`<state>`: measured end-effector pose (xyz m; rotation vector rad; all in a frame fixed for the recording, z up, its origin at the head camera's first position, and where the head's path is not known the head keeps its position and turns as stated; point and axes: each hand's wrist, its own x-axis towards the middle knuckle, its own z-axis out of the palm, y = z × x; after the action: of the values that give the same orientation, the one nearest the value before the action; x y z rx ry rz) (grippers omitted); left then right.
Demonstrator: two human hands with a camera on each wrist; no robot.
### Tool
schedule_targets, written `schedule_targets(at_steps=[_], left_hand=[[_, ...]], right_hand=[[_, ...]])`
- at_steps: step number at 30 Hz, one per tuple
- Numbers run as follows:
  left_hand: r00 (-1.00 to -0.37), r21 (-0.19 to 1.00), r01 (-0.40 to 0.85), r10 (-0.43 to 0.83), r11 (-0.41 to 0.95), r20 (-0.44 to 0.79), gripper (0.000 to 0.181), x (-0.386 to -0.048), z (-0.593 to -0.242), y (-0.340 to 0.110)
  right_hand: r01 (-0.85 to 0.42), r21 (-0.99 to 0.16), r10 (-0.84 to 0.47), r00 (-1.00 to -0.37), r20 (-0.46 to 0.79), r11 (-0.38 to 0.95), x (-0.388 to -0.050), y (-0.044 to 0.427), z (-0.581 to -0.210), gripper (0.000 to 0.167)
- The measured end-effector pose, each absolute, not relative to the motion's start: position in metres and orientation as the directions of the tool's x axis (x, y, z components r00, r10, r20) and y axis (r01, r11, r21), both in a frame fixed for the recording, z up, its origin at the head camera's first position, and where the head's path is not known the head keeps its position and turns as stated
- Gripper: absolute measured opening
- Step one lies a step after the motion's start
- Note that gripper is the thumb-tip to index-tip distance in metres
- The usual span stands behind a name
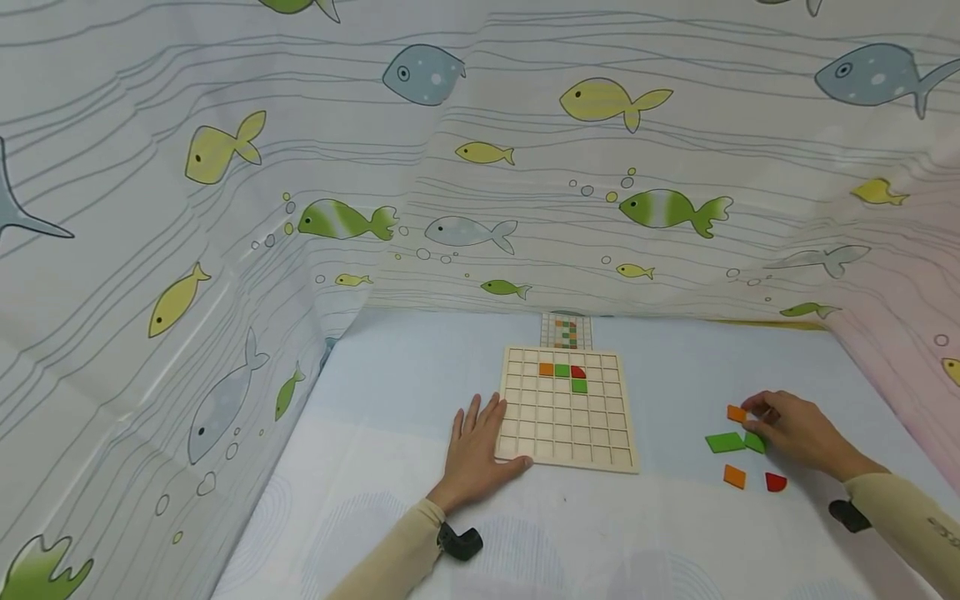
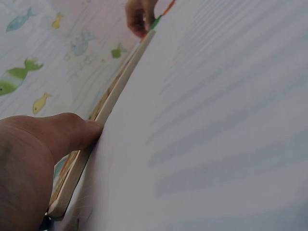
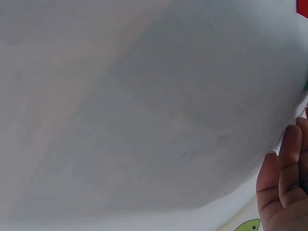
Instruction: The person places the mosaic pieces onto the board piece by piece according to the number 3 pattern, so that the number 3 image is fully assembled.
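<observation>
My left hand [image 1: 476, 454] lies with fingers spread at the left edge of a wooden grid board [image 1: 536, 425]; its thumb touches the board's near edge, also in the left wrist view. On the board sit an orange tile [image 1: 546, 369], two green ones, the upper green tile [image 1: 562, 371] and the lower green tile [image 1: 579, 386], and a red rounded tile [image 1: 577, 372]. To the right, my right hand [image 1: 795, 429] pinches an orange tile [image 1: 736, 413] between thumb and index finger. Below that hand lies a partly covered green tile [image 1: 754, 442].
Near the right hand lie a green parallelogram tile [image 1: 724, 442], another orange tile [image 1: 735, 477] and a red rounded tile [image 1: 776, 482]. A small pattern card [image 1: 549, 332] stands behind the board. Fish-printed cloth [image 1: 525, 183] surrounds the table.
</observation>
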<state>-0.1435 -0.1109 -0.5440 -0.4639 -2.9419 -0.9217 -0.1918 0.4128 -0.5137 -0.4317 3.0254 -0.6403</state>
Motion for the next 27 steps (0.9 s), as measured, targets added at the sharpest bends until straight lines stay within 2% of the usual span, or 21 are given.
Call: schedule_targets(at_steps=[8,17,27], left_hand=[[-0.955,0.55,0.29,0.277,0.783,0.108,0.099,-0.1443,-0.5437,-0.1107],[-0.955,0.552,0.29,0.274,0.781,0.114,0.099,-0.1432,-0.543,-0.1115],[-0.956,0.559,0.286,0.274,0.778,0.107,0.099,-0.1426,-0.5426,-0.1115]], right_hand=[[-0.296,-0.354,-0.288,-0.955,0.075,0.887,-0.19,0.4123,-0.5163,0.025],[-0.256,-0.363,-0.258,-0.965,0.043,0.896,-0.1912,0.4079,-0.5154,0.042],[-0.244,-0.38,-0.246,-0.968,0.045,0.892,-0.1929,0.4049,-0.5157,0.031]])
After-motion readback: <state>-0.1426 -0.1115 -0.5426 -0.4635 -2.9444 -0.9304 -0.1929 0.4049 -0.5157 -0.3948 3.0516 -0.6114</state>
